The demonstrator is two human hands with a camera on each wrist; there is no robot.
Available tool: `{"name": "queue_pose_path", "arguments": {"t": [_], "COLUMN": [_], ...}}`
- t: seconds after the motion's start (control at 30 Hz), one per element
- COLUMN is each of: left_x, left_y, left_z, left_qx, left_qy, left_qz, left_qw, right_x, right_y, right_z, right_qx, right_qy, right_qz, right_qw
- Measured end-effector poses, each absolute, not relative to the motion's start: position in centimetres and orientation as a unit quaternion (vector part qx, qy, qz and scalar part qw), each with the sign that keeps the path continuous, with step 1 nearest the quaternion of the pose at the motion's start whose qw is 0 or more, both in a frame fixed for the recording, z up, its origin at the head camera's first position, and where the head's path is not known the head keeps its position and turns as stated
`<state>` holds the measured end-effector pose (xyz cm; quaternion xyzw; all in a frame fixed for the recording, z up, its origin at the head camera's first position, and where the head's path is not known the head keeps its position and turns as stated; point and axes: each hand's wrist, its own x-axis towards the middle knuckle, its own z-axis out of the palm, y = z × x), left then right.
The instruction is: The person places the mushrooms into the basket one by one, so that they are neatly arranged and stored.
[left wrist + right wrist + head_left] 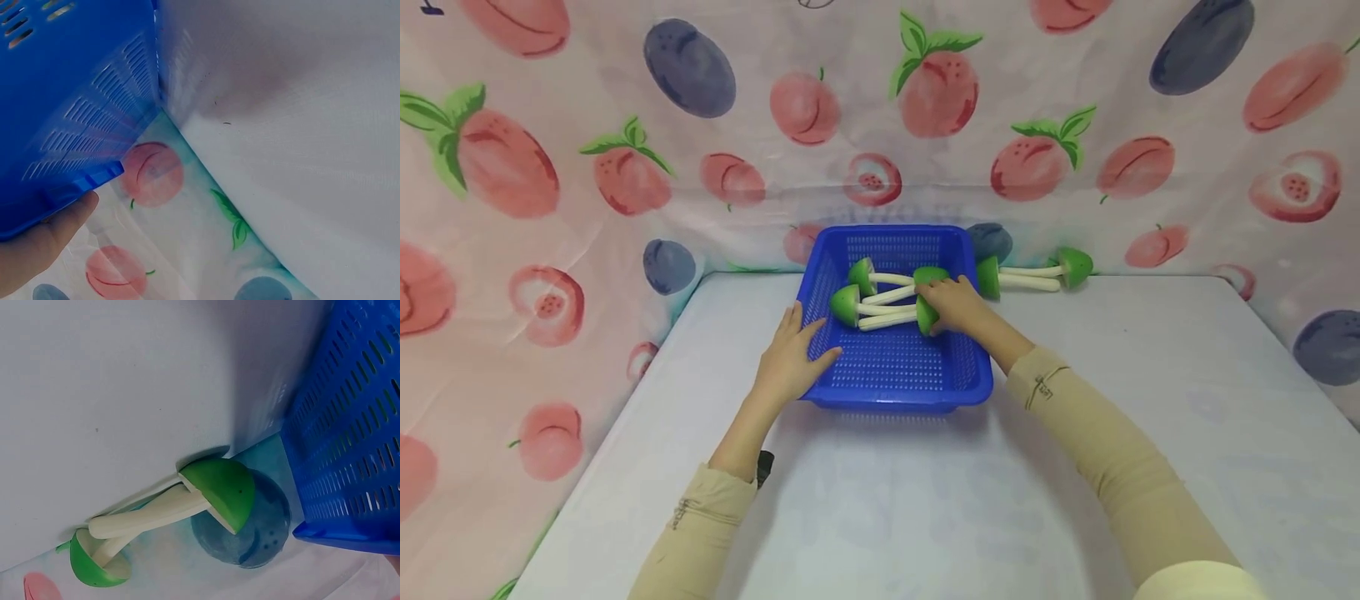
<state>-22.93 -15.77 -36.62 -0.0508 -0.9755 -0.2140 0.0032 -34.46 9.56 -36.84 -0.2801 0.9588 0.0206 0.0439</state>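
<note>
Four green-capped mushrooms with white stems [846, 307] lie in the far half of a blue basket [895, 398], two caps toward the left and two toward the right, stems side by side between them. The right hand [955, 306] reaches over the basket's right rim and pinches the nearer right-hand cap, its fingers close to the farther one. The near half of the basket floor gives open room beside the stems. The left hand [786, 358] is spread wide across the left rim, thumb and forefinger reaching over the inner side; the left wrist view shows a straight finger touching the rim.

Just right of the basket, two more mushrooms [1077, 265] lie alongside each other with caps at opposite ends, set along the far edge of the tabletop [887, 517]. The right wrist view shows a gap between them and the basket wall. The basket also stands at that far edge, its far rim close to a fruit-printed cloth [835, 50] that hangs behind, leaving little room there. Broad stretches of white tabletop run left, right and near of the basket. Beige sleeves [1097, 450] cover both forearms, the right one crossing the right-hand stretch, the left one the near-left.
</note>
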Motion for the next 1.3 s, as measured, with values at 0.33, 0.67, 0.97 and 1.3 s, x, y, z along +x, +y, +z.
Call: {"name": "queue_pose_path", "arguments": {"t": [0.33, 0.67, 0.97, 1.3], "left_x": [-22.0, -21.9, -22.0, -22.9], "left_y": [-16.5, -16.9, -17.0, -16.0], "left_z": [-36.4, -36.4, -36.4, -37.1], "left_qx": [-0.043, -0.039, -0.041, -0.053], "left_qy": [-0.976, -0.977, -0.977, -0.974], "left_qz": [-0.213, -0.208, -0.211, -0.222], "left_qw": [0.013, 0.009, 0.008, 0.009], "right_x": [-33.9, -34.2, -34.1, -34.4], "right_y": [8.8, 8.5, 9.6, 11.6], "right_z": [-36.8, -36.7, -36.9, -37.6], "right_qx": [-0.293, -0.295, -0.275, -0.259], "right_qy": [0.956, 0.950, 0.891, 0.846], "right_qz": [-0.019, -0.106, -0.360, -0.460], "right_qw": [0.029, -0.007, -0.035, -0.074]}}
